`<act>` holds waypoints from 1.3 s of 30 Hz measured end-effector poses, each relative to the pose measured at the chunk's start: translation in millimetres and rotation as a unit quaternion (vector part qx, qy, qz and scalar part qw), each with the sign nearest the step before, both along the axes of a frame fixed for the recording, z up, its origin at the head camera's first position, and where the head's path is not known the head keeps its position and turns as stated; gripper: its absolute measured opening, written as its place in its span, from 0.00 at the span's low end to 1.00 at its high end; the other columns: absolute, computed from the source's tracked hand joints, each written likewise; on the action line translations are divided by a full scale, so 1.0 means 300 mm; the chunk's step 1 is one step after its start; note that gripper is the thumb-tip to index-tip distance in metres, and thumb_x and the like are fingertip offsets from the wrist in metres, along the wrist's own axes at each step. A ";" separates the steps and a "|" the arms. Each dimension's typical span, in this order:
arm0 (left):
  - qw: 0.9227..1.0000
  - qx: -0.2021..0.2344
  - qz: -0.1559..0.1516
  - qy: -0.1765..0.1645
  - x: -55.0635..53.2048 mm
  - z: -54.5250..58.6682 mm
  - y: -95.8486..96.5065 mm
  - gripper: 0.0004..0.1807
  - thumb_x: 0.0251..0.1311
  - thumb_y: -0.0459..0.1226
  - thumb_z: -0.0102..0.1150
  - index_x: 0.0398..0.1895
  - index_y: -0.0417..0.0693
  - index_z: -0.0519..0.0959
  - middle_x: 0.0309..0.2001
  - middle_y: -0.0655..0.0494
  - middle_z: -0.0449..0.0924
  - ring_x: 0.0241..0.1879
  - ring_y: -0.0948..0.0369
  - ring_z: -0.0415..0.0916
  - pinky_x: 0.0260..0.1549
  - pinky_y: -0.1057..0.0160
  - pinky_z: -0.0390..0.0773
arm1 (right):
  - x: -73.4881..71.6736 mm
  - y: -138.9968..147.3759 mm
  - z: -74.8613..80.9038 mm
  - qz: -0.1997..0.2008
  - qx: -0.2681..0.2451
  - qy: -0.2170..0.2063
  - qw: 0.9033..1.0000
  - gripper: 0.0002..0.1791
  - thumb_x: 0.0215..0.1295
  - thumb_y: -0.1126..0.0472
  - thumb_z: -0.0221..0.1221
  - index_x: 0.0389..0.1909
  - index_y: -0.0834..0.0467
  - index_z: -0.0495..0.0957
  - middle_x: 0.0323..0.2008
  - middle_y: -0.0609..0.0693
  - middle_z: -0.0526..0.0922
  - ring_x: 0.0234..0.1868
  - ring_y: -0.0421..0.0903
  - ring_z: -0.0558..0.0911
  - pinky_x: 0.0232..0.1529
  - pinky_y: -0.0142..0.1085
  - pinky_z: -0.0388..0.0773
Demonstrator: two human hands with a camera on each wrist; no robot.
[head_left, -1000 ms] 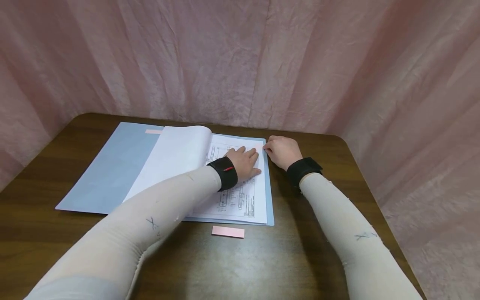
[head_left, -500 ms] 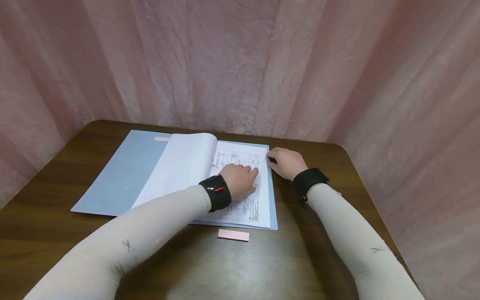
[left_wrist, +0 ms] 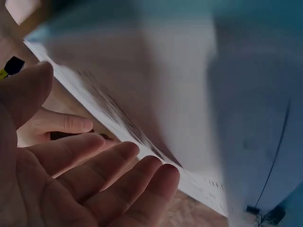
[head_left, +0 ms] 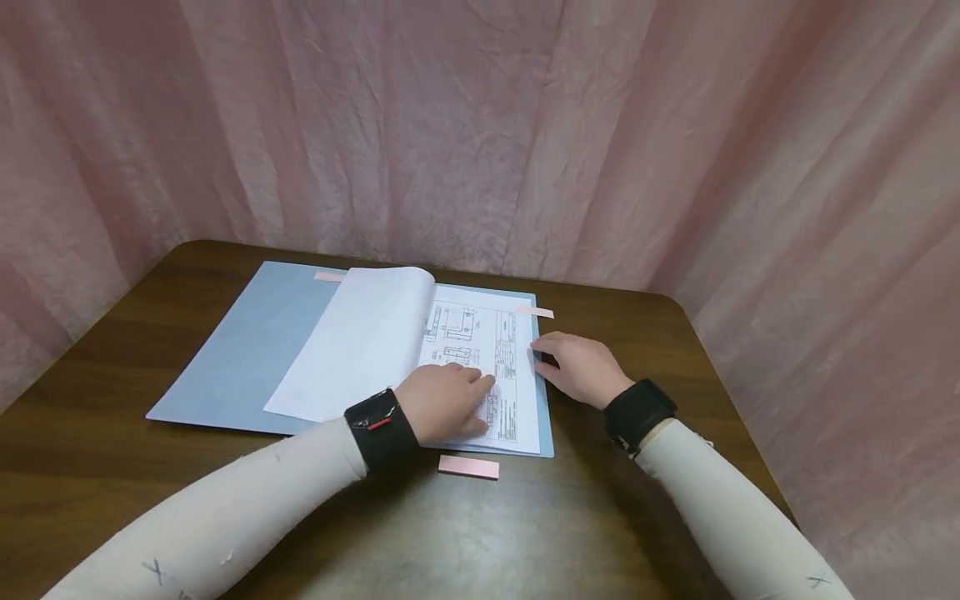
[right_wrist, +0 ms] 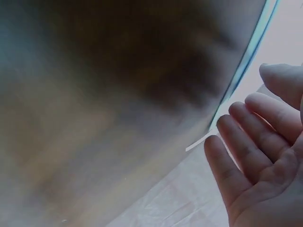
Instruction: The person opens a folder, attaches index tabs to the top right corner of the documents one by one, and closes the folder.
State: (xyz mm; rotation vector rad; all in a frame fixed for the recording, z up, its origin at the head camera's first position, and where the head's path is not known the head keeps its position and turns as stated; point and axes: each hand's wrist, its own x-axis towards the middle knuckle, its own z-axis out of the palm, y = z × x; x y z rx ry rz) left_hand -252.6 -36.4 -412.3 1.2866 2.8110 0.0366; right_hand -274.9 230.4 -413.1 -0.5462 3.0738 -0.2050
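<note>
A blue folder [head_left: 225, 358] lies spread open, with printed drawing sheets [head_left: 510, 367] on its right side and a turned white page [head_left: 356, 350] curving over to the left. My left hand [head_left: 446, 400] is over the lower part of the drawing, its fingers loosely extended and holding nothing. At the folder's right edge my right hand [head_left: 579, 365] has relaxed fingers, with nothing between them in the right wrist view. A pink sticky tab [head_left: 536, 312] projects past the sheet's upper right edge. Another pink tab [head_left: 327, 277] shows at the top beside the turned page.
A pad of pink sticky notes [head_left: 468, 467] lies just in front of the folder on the dark wooden table [head_left: 480, 542]. A pink curtain [head_left: 450, 125] hangs behind the table and along its right side.
My right hand has left the pink tab, which is now uncovered, and moved down along the folder's edge. My left hand has drawn back down and left across the sheet.
</note>
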 end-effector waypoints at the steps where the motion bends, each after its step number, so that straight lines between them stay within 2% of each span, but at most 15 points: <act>1: 1.000 0.008 -0.008 0.003 0.012 -0.004 -0.005 0.36 0.69 0.56 0.75 0.73 0.47 0.80 0.63 0.49 0.87 0.59 0.51 0.86 0.60 0.51 0.84 | 0.013 0.000 0.000 0.001 0.000 -0.003 1.000 0.25 0.76 0.57 0.72 0.70 0.59 0.83 0.66 0.55 0.86 0.66 0.54 0.85 0.66 0.52 0.81; 5: 0.999 0.034 -0.034 0.016 0.049 -0.018 -0.021 0.34 0.65 0.55 0.79 0.67 0.47 0.83 0.58 0.49 0.88 0.54 0.52 0.87 0.57 0.53 0.85 | 0.061 -0.005 -0.003 0.012 0.009 -0.012 1.000 0.26 0.76 0.56 0.72 0.70 0.58 0.84 0.66 0.54 0.86 0.64 0.52 0.86 0.65 0.50 0.82; 8: 0.998 0.050 -0.040 0.024 0.061 -0.025 -0.026 0.32 0.65 0.53 0.80 0.67 0.47 0.84 0.58 0.49 0.89 0.53 0.52 0.87 0.55 0.53 0.86 | 0.092 -0.008 -0.001 0.023 0.014 -0.008 1.000 0.25 0.75 0.56 0.73 0.69 0.58 0.85 0.66 0.54 0.86 0.64 0.52 0.86 0.65 0.50 0.82; 14: 0.996 0.079 -0.038 0.024 0.061 -0.034 -0.030 0.29 0.65 0.49 0.81 0.65 0.47 0.85 0.56 0.50 0.90 0.49 0.53 0.88 0.52 0.53 0.87 | 0.163 -0.005 -0.002 0.027 0.009 0.006 1.000 0.24 0.73 0.57 0.74 0.66 0.57 0.87 0.64 0.53 0.88 0.62 0.51 0.87 0.63 0.49 0.84; 22: 0.993 0.105 -0.055 0.023 0.055 -0.028 -0.040 0.23 0.65 0.48 0.82 0.57 0.47 0.88 0.48 0.53 0.91 0.40 0.56 0.85 0.45 0.56 0.86 | 0.247 -0.004 0.006 0.038 -0.010 0.014 0.999 0.22 0.71 0.59 0.76 0.63 0.57 0.89 0.60 0.52 0.89 0.60 0.49 0.88 0.61 0.49 0.85; 29: 0.993 0.103 -0.058 0.010 0.054 -0.020 -0.044 0.20 0.67 0.47 0.80 0.57 0.49 0.90 0.50 0.53 0.92 0.45 0.55 0.87 0.51 0.55 0.87 | 0.276 -0.015 0.003 0.047 -0.030 0.029 0.998 0.18 0.70 0.59 0.77 0.58 0.57 0.90 0.54 0.50 0.91 0.51 0.45 0.88 0.55 0.46 0.87; 34: 0.993 0.103 -0.060 0.019 0.053 -0.023 -0.047 0.12 0.69 0.42 0.78 0.51 0.50 0.91 0.47 0.55 0.92 0.44 0.56 0.87 0.51 0.56 0.86 | 0.274 -0.018 0.004 0.043 -0.050 0.037 0.997 0.16 0.71 0.59 0.76 0.56 0.57 0.91 0.49 0.48 0.91 0.45 0.43 0.86 0.52 0.44 0.87; 39: 0.994 0.086 -0.061 0.040 0.051 -0.025 -0.040 0.07 0.66 0.36 0.79 0.44 0.50 0.90 0.36 0.57 0.89 0.33 0.59 0.82 0.38 0.60 0.83 | 0.278 -0.018 0.006 0.032 -0.072 0.029 0.996 0.14 0.73 0.60 0.74 0.57 0.56 0.91 0.50 0.46 0.91 0.46 0.43 0.87 0.53 0.46 0.87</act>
